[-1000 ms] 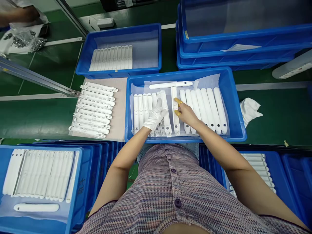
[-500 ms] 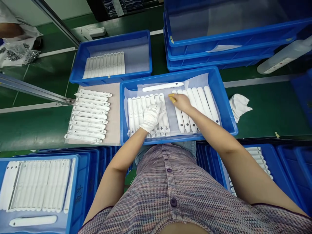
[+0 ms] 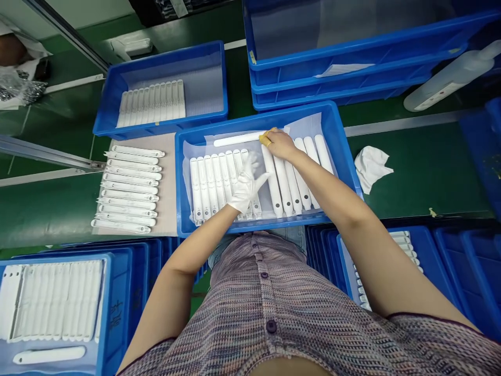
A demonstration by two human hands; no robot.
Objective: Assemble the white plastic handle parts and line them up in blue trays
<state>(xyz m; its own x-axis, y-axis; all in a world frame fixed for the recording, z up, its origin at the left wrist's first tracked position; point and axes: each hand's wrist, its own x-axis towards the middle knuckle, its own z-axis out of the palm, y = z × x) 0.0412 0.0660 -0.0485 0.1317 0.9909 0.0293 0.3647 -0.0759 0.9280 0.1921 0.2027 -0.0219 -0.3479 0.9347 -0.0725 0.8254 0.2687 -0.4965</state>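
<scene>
The gloved left hand (image 3: 246,187) is over the left row of white strips (image 3: 207,183), fingers spread, thumb apart, holding nothing. The right hand (image 3: 281,143) bends its yellow-capped fingers at the right end of the crosswise white strip (image 3: 236,139); whether they grip it cannot be told. Both rows, including the smooth strips (image 3: 273,183) at right, lie in the blue tray (image 3: 179,183) on the green surface (image 3: 426,172).

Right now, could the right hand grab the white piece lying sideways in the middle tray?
Probably yes: the right hand is at the right end of the white piece, and nothing seems to cover the rest. I can't tell if they touch.
</scene>
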